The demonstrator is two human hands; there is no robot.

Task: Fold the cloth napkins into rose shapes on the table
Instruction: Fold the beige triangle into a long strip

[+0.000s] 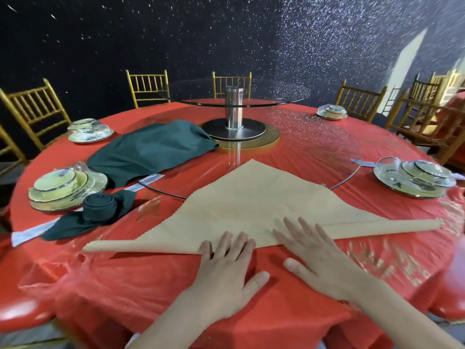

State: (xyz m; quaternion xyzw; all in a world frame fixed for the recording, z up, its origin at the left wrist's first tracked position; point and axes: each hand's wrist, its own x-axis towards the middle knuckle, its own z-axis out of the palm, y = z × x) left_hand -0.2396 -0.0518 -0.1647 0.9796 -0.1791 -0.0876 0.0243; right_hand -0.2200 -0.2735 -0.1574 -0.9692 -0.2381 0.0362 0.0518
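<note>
A beige napkin lies on the red table as a triangle, its point aimed at the centre and its near long edge rolled into a narrow band. My left hand lies flat, fingertips pressing that rolled edge near its middle. My right hand is flat beside it, fingers spread over the roll and the cloth just above. A dark green napkin rolled into a rose sits to the left, with leaf-like tails. Another dark green cloth lies loosely spread farther back.
A glass turntable on a steel post stands at the table's centre. Wrapped place settings ring the table. Gold chairs surround it. A wrapped utensil strip lies by the rose.
</note>
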